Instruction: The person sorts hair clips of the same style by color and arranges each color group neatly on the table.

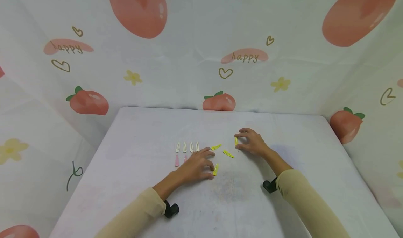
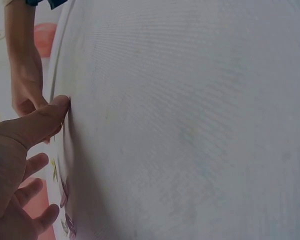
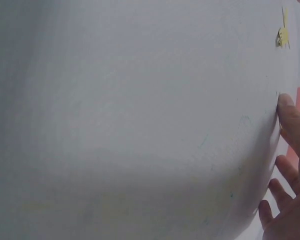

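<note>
My left hand [image 1: 196, 166] is low over the table, fingers spread, with thumb and forefinger right at a yellow hair clip [image 1: 215, 169]. Farther right, my right hand [image 1: 252, 142] pinches another yellow hair clip [image 1: 236, 141] lengthwise between thumb and forefinger, close on the tabletop. Between the hands lie two more yellow clips, one [image 1: 216, 147] farther back and one [image 1: 228, 154] slanting nearer. In the left wrist view the left thumb [image 2: 42, 120] reaches down to the table; the right wrist view has the right thumb [image 3: 292, 117] at the surface, other fingers apart.
Several white hair clips [image 1: 184, 147] stand in a row left of the yellow ones. Below them are pink clips [image 1: 177, 160], partly covered by the left hand. The white table [image 1: 141, 126] ends at a fruit-patterned cloth backdrop [image 1: 189, 73].
</note>
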The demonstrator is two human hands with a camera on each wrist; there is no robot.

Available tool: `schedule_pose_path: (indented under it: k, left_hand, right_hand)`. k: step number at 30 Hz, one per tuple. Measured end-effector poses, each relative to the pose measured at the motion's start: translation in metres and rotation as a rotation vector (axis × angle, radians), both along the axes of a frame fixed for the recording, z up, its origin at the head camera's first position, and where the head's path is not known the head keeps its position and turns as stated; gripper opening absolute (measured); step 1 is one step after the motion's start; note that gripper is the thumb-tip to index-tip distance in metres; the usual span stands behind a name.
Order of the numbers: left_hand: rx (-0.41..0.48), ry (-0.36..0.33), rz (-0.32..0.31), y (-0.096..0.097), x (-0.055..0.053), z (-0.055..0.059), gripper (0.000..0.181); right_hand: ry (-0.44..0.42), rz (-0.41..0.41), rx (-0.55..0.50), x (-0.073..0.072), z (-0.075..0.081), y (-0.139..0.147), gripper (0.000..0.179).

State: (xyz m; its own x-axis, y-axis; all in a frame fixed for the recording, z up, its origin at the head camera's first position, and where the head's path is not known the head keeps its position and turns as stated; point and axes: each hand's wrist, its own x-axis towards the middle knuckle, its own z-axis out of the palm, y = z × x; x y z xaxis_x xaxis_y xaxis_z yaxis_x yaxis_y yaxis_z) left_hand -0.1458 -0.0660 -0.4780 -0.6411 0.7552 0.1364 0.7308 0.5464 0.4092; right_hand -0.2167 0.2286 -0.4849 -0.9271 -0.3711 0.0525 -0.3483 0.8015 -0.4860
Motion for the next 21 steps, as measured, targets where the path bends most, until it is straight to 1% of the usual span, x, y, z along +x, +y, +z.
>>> schedule_pose_path:
  k: [3,6,8,10,14,16,21]
  left_hand:
    - [-0.011,-0.004,0.011,0.001,-0.004,-0.001,0.035]
    - [-0.040,-0.009,0.025,0.002,-0.007,-0.002,0.052]
    - [-0.063,-0.005,0.027,0.003,-0.009,-0.003,0.058]
    - [-0.080,0.003,0.026,0.005,-0.010,-0.004,0.057]
    - [-0.099,0.020,0.038,0.007,-0.011,-0.004,0.051]
    - [-0.101,0.026,0.064,0.006,-0.011,-0.003,0.050]
    - [-0.078,0.055,0.154,0.000,-0.014,-0.001,0.050]
  right_hand:
    - [0.016,0.011,-0.009,0.000,-0.001,0.001,0.046]
    - [0.004,0.005,-0.012,0.000,-0.001,0.001,0.047]
    - [-0.007,0.001,-0.011,0.001,-0.001,0.000,0.047]
    - [-0.014,0.000,-0.014,0.001,0.000,0.000,0.047]
    - [-0.015,0.007,-0.013,0.001,0.000,-0.002,0.048]
    - [-0.014,0.009,-0.011,0.001,0.001,-0.002,0.048]
    - [-0.021,0.003,-0.003,0.000,0.001,0.000,0.048]
